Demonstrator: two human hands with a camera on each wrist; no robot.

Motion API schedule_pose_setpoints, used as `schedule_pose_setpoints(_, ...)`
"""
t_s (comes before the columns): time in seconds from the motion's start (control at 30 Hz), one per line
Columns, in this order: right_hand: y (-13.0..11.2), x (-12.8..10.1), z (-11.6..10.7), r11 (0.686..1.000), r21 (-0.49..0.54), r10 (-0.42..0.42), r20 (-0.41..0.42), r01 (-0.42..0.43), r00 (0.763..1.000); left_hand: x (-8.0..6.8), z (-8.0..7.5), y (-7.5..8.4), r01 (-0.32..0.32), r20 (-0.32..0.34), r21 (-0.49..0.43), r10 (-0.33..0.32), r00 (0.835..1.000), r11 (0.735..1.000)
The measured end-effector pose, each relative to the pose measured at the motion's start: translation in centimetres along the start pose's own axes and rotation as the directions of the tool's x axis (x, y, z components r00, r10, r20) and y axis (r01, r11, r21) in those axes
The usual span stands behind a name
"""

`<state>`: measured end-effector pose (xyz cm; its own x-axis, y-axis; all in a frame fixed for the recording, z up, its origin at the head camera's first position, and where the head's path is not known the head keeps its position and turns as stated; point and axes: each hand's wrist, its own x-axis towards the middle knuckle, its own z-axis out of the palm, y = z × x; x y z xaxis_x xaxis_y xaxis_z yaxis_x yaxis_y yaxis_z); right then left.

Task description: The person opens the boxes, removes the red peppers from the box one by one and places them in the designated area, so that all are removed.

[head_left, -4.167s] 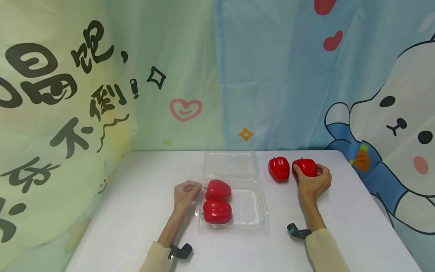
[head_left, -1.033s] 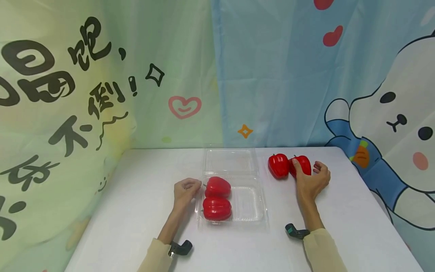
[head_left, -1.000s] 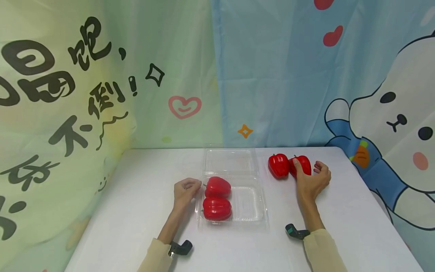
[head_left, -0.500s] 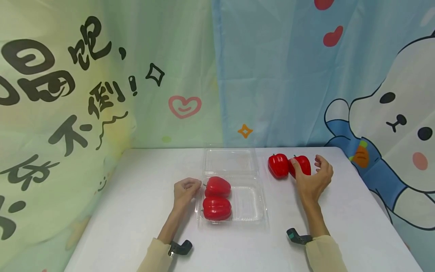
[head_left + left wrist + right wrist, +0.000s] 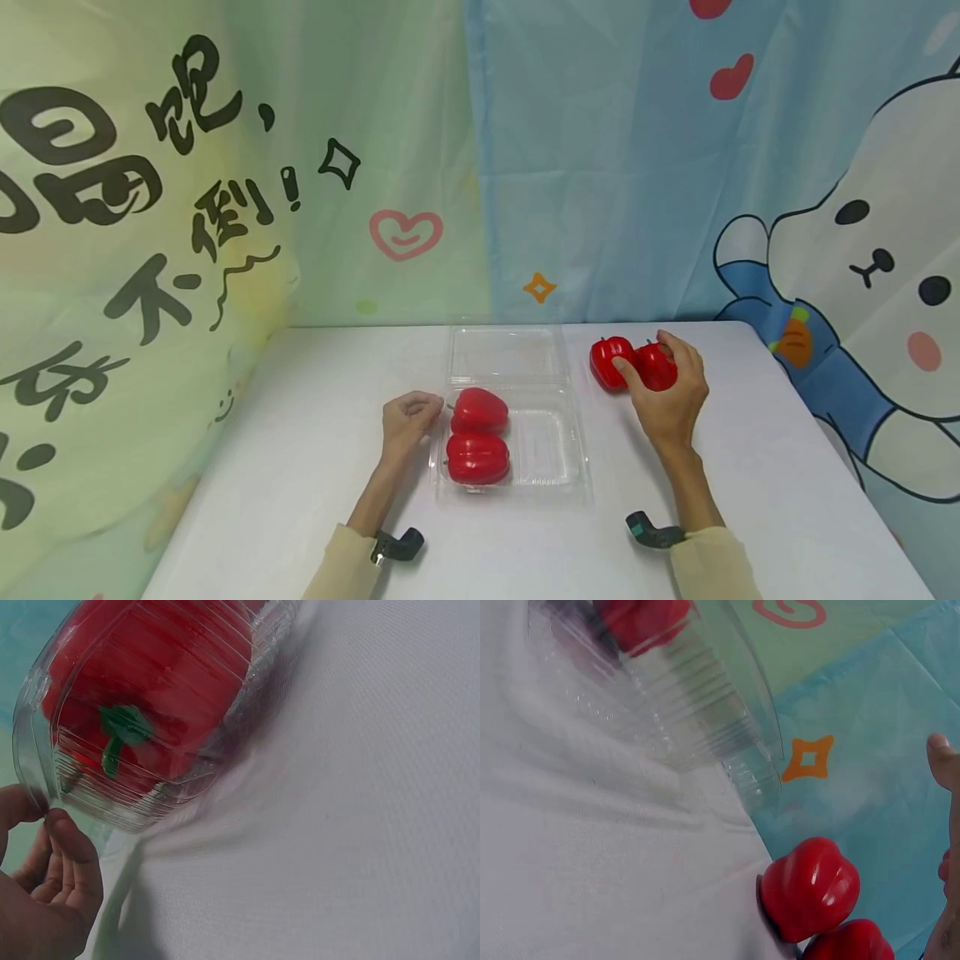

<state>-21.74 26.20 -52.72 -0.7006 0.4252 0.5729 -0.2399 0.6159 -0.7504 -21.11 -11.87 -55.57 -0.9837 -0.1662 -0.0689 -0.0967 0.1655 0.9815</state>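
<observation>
A clear plastic clamshell box (image 5: 551, 450) lies in the middle of the white table with its lid (image 5: 507, 354) folded open at the back. Two red peppers (image 5: 480, 410) (image 5: 477, 457) fill its left half; the right half is bare. My left hand (image 5: 435, 406) sits at the box's left rim, and in the left wrist view its fingertips (image 5: 71, 829) pinch that rim (image 5: 34, 750). My right hand (image 5: 643, 357) grips a loose red pepper (image 5: 656, 371) from above, thumb wedged against a second loose pepper (image 5: 606, 360) touching it. Both loose peppers (image 5: 810, 889) (image 5: 847, 941) show in the right wrist view.
The table (image 5: 300, 467) is backed by a printed curtain (image 5: 600, 167) right at its far edge. Its right edge runs close to the loose peppers. Black camera mounts (image 5: 397, 546) (image 5: 645, 529) sit on both wrists.
My right hand opened off the right pepper, then came over its top and gripped it again, shifting a little left. The left hand and the box have not moved.
</observation>
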Motion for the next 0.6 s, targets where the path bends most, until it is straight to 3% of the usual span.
schedule_pose_setpoints(0.3, -0.7, -0.9, 0.5, 0.986, 0.059, -0.161, 0.156, 0.153, 0.975, 0.2, 0.0, 0.0, -0.012, -0.001, 0.007, 0.012, 1.000, 1.000)
schedule_pose_setpoints(0.6, -2.7, -2.4, 0.8, 0.984, 0.092, -0.175, 0.314, 0.153, 0.933, 0.1, -0.1, -0.2, -0.004, -0.003, -0.010, 0.004, 1.000, 1.000)
